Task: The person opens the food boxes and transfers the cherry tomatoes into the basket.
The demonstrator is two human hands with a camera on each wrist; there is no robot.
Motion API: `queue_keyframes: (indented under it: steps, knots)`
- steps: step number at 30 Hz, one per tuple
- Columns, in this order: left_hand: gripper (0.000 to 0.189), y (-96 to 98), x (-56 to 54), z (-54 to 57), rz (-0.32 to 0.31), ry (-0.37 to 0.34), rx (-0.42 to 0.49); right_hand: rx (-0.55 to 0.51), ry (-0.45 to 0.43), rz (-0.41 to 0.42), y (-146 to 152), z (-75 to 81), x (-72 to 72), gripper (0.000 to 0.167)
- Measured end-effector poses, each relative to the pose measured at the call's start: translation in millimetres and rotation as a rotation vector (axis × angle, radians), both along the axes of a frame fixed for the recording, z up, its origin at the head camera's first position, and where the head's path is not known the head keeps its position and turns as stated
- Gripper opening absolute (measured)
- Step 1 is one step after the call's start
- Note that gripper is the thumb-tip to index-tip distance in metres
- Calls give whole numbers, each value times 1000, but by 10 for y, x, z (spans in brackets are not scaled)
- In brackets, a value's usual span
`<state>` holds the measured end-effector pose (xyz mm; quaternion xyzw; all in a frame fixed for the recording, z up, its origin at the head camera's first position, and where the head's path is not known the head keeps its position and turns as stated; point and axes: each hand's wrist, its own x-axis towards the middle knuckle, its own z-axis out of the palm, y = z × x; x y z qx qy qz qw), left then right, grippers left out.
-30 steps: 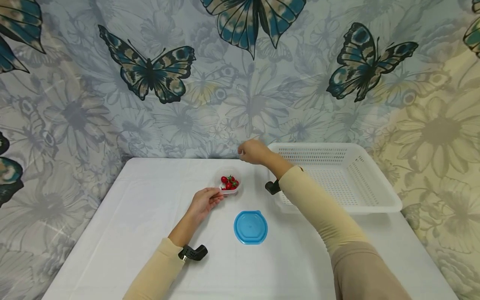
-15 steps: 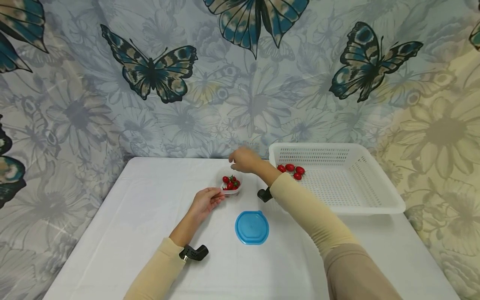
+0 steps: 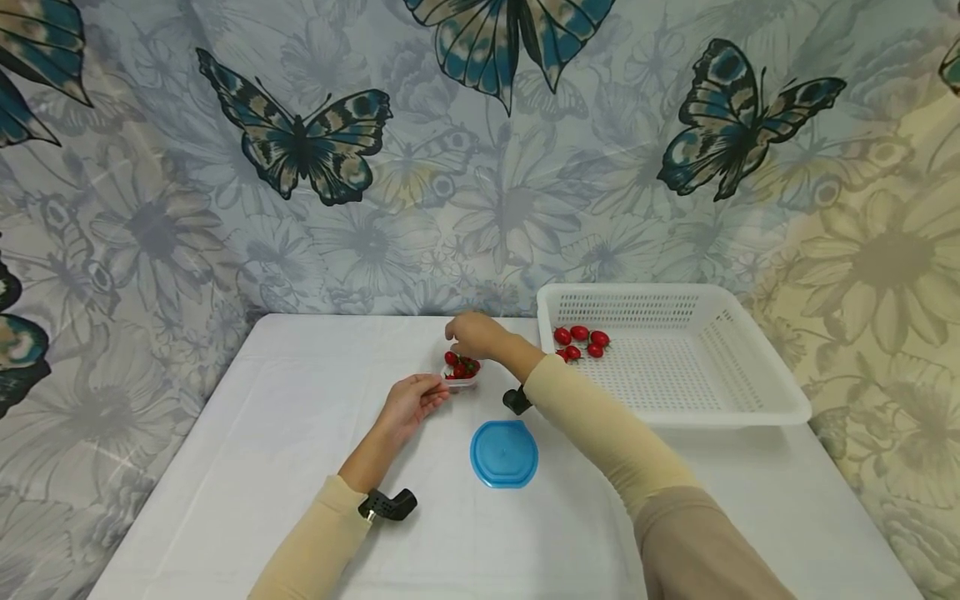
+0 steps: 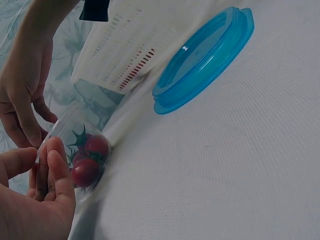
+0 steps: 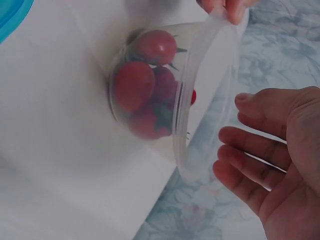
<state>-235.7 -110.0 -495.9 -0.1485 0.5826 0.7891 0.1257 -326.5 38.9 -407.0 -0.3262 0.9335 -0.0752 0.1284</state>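
Note:
A clear round plastic tub (image 3: 461, 383) with several cherry tomatoes (image 5: 134, 86) inside stands on the white-covered table. My left hand (image 3: 408, 404) pinches the tub's near rim between thumb and fingers. Over the tub's mouth hovers my right hand (image 3: 480, 336), its fingers loosely bent with nothing between them in the right wrist view. It partly covers the tub in the head view. The blue round lid (image 3: 504, 454) lies flat on the table, nearer to me than the tub.
To the right stands a white perforated plastic basket (image 3: 705, 367), with several cherry tomatoes (image 3: 580, 332) in its left end. A patterned butterfly cloth (image 3: 480, 200) hangs behind the table. My right forearm passes in front of the basket's left side.
My right hand has moved left and down from beside the basket to over the tub. Tomatoes in the basket have come into view from behind the arm. The left hand stays put.

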Motion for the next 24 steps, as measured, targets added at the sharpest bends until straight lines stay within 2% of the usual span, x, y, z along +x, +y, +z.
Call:
queue_keyframes:
  steps: [8, 16, 24]
  knots:
    - [22, -4, 3, 11, -7, 9, -7, 53, 3, -12, -92, -114, 31, 30]
    - [20, -3, 16, 4, 2, 9, 15, 118, 71, 17, -184, -240, 76, 28]
    - [19, 8, 2, 8, -16, 22, 20, 144, 74, 39, -225, -330, 107, 10]
